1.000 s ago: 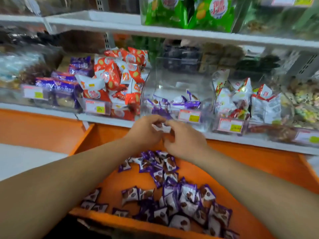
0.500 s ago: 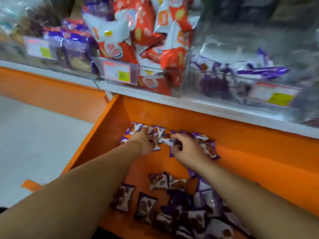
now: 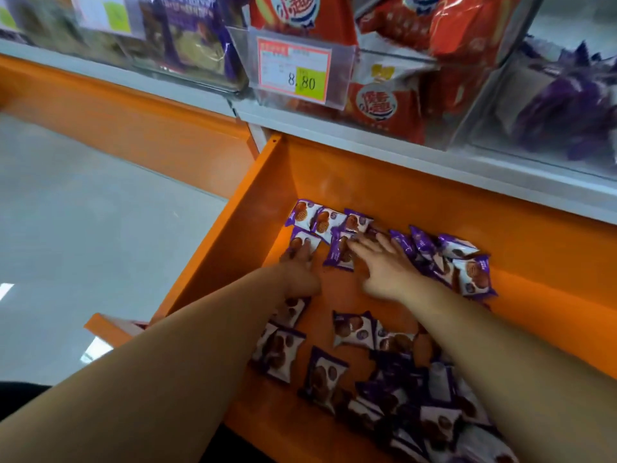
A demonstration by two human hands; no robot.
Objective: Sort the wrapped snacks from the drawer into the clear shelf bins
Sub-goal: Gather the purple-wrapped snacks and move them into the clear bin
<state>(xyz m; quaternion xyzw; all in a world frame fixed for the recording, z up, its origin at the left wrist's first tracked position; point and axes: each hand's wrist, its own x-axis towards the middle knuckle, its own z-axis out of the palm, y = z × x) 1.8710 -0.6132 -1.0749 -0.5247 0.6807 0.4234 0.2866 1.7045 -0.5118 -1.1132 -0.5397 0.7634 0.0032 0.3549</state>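
the purple wrapped snacks (image 3: 329,222) are found loose in the orange drawer (image 3: 334,182), where the right hand (image 3: 384,262) is laid flat, fingers spread, apparently to rake them together, and the left hand (image 3: 298,262) is set on a rear packet (image 3: 302,242), grip not discernible.

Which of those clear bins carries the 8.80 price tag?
The middle bin, filled with red snack packs, wears the 8.80 tag. The left bin and right bin hold purple packs.
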